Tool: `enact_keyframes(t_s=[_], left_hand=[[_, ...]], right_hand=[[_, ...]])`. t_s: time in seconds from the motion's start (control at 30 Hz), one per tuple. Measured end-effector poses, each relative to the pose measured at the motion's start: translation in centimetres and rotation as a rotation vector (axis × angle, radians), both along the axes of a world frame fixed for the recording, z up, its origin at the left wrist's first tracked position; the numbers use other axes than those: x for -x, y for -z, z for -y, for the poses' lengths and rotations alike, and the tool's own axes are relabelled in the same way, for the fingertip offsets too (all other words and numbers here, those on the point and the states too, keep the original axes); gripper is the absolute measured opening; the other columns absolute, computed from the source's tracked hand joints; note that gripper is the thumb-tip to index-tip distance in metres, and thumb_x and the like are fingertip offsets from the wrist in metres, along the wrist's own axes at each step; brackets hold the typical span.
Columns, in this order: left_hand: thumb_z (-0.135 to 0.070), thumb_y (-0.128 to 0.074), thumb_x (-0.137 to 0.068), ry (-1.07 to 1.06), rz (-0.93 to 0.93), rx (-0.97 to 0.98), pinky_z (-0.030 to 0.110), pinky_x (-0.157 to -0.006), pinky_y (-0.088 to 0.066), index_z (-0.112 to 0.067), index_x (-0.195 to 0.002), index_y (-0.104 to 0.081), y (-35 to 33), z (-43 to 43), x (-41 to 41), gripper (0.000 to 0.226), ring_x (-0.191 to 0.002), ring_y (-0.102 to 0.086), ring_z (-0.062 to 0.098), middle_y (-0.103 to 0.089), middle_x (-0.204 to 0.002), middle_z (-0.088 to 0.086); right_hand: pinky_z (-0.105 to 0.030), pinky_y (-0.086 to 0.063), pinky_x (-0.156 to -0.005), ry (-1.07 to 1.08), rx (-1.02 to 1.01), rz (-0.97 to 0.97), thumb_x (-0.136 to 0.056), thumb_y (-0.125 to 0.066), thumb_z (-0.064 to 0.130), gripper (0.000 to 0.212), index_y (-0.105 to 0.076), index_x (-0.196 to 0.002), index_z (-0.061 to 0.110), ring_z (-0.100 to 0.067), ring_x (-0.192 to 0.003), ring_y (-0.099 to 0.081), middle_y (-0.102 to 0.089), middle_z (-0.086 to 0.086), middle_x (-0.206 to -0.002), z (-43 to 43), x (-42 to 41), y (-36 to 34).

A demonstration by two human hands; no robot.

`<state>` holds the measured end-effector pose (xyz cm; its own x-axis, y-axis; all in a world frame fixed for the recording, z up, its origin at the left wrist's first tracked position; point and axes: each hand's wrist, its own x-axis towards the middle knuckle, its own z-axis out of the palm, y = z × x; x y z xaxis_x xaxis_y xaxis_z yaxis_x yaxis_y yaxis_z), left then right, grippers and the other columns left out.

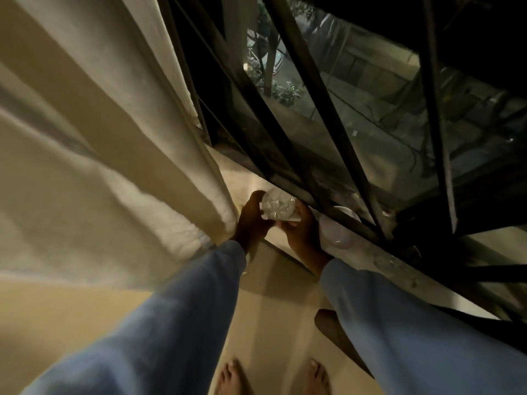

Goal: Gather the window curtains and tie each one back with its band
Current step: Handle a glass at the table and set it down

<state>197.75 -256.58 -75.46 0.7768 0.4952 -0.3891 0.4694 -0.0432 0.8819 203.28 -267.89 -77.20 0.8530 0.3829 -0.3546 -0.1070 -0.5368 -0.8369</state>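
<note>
Both our left hand and right hand, fingers wrapped round a clear crinkly bundle, perhaps unwrapping the band beside the curtain.

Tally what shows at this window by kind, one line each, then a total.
Curtain: 1
Hands, left hand and right hand, both on a clear crinkly item: 2
Clear crinkly item: 1
White round objects on the sill, too dim to identify: 2
Bare feet: 2
Total: 8
</note>
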Motion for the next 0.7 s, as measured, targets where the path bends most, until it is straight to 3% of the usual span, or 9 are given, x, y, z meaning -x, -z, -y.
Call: enact_keyframes(t_s=[0.07, 0.17, 0.27, 0.33, 0.4, 0.47, 0.57, 0.63, 0.7], left_hand=[[-0.006, -0.069, -0.084, -0.014, 0.006, -0.007, 0.009, -0.072, -0.046, -0.016, -0.13, -0.042, -1.4, 0.8, 2.2, 0.054, -0.112, -0.05, 0.015, -0.051, -0.12, -0.004], [-0.004, -0.069, -0.084, -0.026, 0.043, -0.031, 0.005, -0.073, -0.045, -0.017, -0.119, -0.045, -4.1, 2.1, 6.4, 0.045, -0.102, -0.05, 0.011, -0.054, -0.108, -0.008], [-0.003, -0.07, -0.082, 0.014, 0.021, -0.039, 0.017, -0.086, -0.049, -0.023, -0.119, -0.044, -7.5, 3.7, 11.3, 0.05, -0.101, -0.054, 0.008, -0.054, -0.113, -0.007], [-0.001, -0.072, -0.08, 0.013, 0.036, -0.087, 0.006, -0.084, -0.043, -0.031, -0.118, -0.04, -8.9, 4.8, 14.1, 0.058, -0.099, -0.051, -0.003, -0.049, -0.114, -0.017], [-0.007, -0.074, -0.079, -0.021, 0.016, -0.141, 0.001, -0.085, -0.037, -0.029, -0.121, -0.038, -11.9, 6.0, 16.3, 0.06, -0.102, -0.05, -0.009, -0.046, -0.118, -0.022], [-0.009, -0.073, -0.08, -0.083, -0.02, -0.145, 0.009, -0.087, -0.042, -0.026, -0.121, -0.041, -16.0, 6.7, 19.0, 0.056, -0.107, -0.054, -0.001, -0.052, -0.117, -0.015], [-0.007, -0.072, -0.08, -0.159, -0.021, -0.139, 0.026, -0.091, -0.049, -0.018, -0.122, -0.044, -20.5, 7.7, 22.3, 0.052, -0.106, -0.059, 0.013, -0.057, -0.118, -0.004], [-0.004, -0.073, -0.078, -0.239, -0.02, -0.143, 0.022, -0.086, -0.05, -0.012, -0.123, -0.045, -23.9, 8.3, 25.3, 0.053, -0.099, -0.061, 0.011, -0.059, -0.116, -0.001], [-0.006, -0.074, -0.078, -0.28, -0.016, -0.167, 0.014, -0.082, -0.048, -0.012, -0.123, -0.046, -26.4, 8.5, 27.1, 0.053, -0.096, -0.061, 0.006, -0.059, -0.115, -0.003]], right_hand=[[-0.026, -0.051, -0.099, -0.024, -0.059, -0.003, -0.085, -0.075, 0.011, 0.045, -0.057, -0.126, 0.015, -0.01, -0.111, -0.058, -0.063, 0.001, -0.12, 0.8, 1.8, -1.0], [-0.003, -0.046, -0.083, -0.116, -0.106, 0.036, -0.081, -0.079, 0.008, 0.053, -0.057, -0.13, 0.01, -0.001, -0.107, -0.055, -0.06, 0.013, -0.117, 2.7, 5.0, -3.2], [-0.004, -0.047, -0.081, -0.182, -0.07, -0.049, -0.084, -0.074, 0.003, 0.05, -0.057, -0.13, 0.009, -0.012, -0.112, -0.061, -0.063, 0.005, -0.12, 5.0, 8.3, -6.5], [-0.012, -0.052, -0.075, -0.103, -0.094, -0.21, -0.088, -0.068, 0.006, 0.038, -0.063, -0.126, 0.008, -0.03, -0.111, -0.065, -0.068, -0.006, -0.116, 5.7, 10.8, -7.5], [-0.029, -0.057, -0.068, -0.1, -0.108, -0.24, -0.094, -0.06, 0.014, 0.027, -0.068, -0.118, 0.007, -0.037, -0.101, -0.068, -0.072, -0.015, -0.109, 6.2, 12.1, -10.9], [-0.033, -0.058, -0.063, -0.137, -0.149, -0.287, -0.097, -0.055, 0.011, 0.024, -0.067, -0.116, 0.002, -0.031, -0.095, -0.069, -0.07, -0.02, -0.109, 6.2, 14.1, -15.1], [-0.032, -0.059, -0.081, -0.272, -0.19, -0.23, -0.083, -0.07, -0.01, 0.04, -0.062, -0.115, 0.012, -0.008, -0.089, -0.068, -0.069, 0.001, -0.105, 6.5, 16.5, -19.8], [-0.024, -0.057, -0.076, -0.408, -0.175, -0.2, -0.073, -0.079, -0.011, 0.053, -0.062, -0.111, 0.022, -0.005, -0.084, -0.07, -0.07, 0.01, -0.101, 6.8, 18.6, -23.1], [-0.023, -0.057, -0.076, -0.453, -0.198, -0.203, -0.072, -0.08, -0.009, 0.056, -0.063, -0.117, 0.018, -0.008, -0.085, -0.071, -0.07, 0.006, -0.105, 6.5, 19.6, -26.1]])
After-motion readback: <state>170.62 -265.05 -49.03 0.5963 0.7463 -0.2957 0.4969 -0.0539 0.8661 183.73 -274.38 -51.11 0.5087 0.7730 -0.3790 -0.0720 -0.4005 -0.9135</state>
